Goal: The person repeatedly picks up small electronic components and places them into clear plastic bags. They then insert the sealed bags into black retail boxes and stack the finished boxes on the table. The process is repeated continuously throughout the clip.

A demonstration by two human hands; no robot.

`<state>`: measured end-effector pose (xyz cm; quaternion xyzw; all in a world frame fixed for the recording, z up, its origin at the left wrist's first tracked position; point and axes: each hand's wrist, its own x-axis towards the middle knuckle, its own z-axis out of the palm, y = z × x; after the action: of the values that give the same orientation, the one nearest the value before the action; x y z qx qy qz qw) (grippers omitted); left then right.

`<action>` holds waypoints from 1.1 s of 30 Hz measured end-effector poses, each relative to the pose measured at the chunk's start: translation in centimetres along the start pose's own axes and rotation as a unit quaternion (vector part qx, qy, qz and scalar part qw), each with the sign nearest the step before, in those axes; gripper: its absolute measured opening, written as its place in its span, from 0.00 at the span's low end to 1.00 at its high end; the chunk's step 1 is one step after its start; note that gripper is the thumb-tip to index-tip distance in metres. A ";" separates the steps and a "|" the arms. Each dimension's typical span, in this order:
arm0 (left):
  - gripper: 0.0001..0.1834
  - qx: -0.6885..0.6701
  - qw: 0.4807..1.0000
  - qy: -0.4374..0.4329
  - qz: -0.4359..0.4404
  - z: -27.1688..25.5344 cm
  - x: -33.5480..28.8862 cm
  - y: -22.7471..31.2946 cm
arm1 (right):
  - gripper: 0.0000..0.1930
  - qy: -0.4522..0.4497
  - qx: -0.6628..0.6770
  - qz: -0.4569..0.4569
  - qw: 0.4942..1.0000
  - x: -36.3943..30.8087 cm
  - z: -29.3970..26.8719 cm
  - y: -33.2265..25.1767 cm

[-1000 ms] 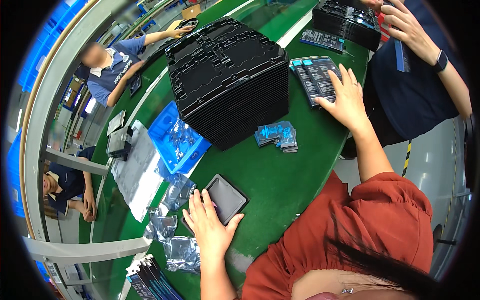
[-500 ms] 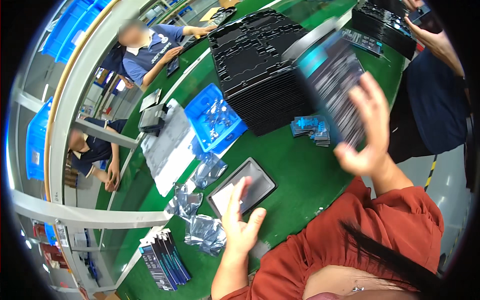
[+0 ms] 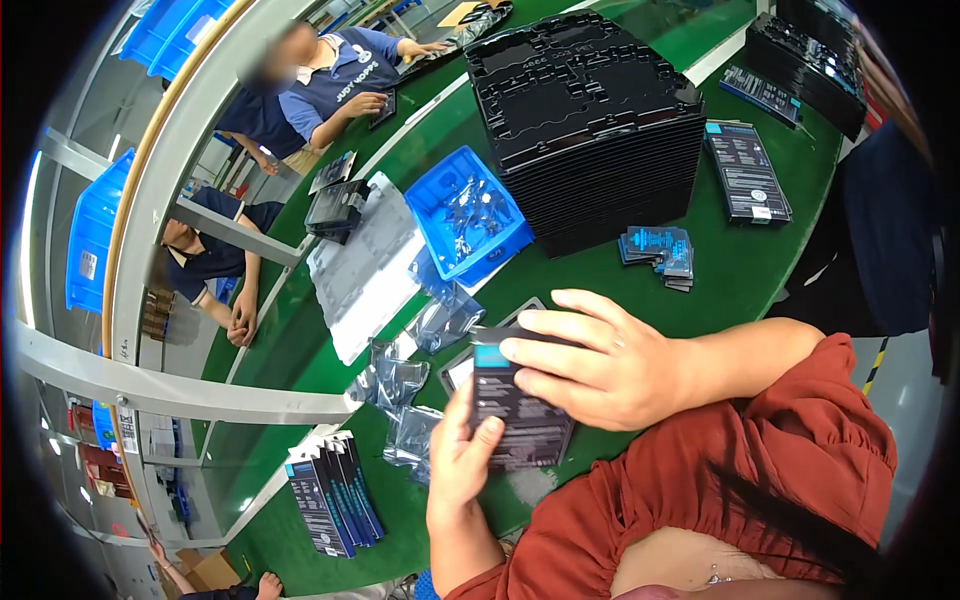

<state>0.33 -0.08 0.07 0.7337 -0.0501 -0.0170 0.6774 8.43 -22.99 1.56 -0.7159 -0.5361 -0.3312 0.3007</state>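
The right grip [image 3: 610, 365] partly hides the black box [image 3: 522, 428], which obscures a tray [image 3: 455, 365]

Green table [image 3: 720, 275] with stacked black trays [image 3: 605, 185], blue cards [image 3: 660, 248], silvery bags [image 3: 402, 375]

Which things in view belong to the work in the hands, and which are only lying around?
In the work:
printed black carton, gripped by the left hand, right hand across it
shallow grey tray, partly hidden by it, probably

Seemingly lying about:
stack of black plastic trays
blue plastic bin
small blue-and-black cards
crumpled silvery bags
row of black cartons
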 end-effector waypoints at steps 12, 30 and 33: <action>0.28 0.059 0.990 -0.130 -0.005 -3.0 -0.3 -1.0 | 0.11 -0.028 0.269 0.042 0.962 -0.5 0.0 3.0; 0.27 0.113 0.932 -0.338 -0.061 -2.6 0.7 -0.9 | 0.10 -0.215 0.288 -0.079 0.930 -1.9 -1.9 1.6; 0.25 0.154 0.937 -0.310 -0.040 -1.8 0.0 -0.2 | 0.10 -0.221 0.298 -0.076 0.926 -2.3 -2.1 1.4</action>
<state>0.49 1.74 0.05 0.7886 -0.2301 -0.2625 0.5062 9.03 -26.25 0.87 -0.6053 -0.7157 -0.0118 0.3482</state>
